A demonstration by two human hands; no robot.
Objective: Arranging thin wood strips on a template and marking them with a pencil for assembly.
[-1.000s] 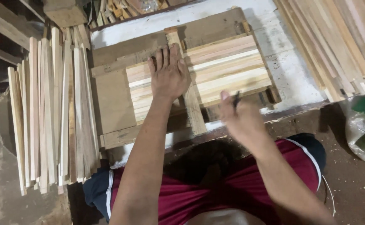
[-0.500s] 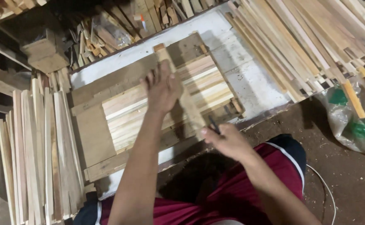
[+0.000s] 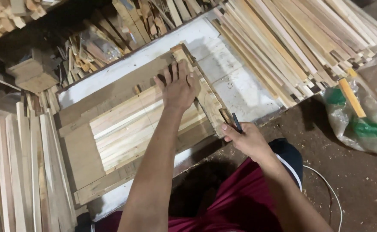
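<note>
The left hand (image 3: 179,88) lies flat and open, palm down, on a straight wooden batten (image 3: 199,92) that crosses a bed of pale wooden slats (image 3: 132,129). The slats sit side by side inside a brown wooden frame (image 3: 83,154) on the white counter (image 3: 240,92). The right hand (image 3: 246,139) is closed around a dark pencil (image 3: 236,122), its tip at the batten's near end.

The batten looks light, stiff and dry, with rough sawn faces that should not slip under a palm. It is narrow, so it is likely to pivot if pressed at one end only; pressure near its middle, as now, seems the surest hold. The slats look thin and loose, so they may shift or rattle apart if nudged sideways, and would best be lifted by their long edges.

Long bundles of similar strips (image 3: 291,47) lie far right, more strips (image 3: 21,172) stand at the left, and a plastic bag (image 3: 360,111) rests on the floor at right.
</note>
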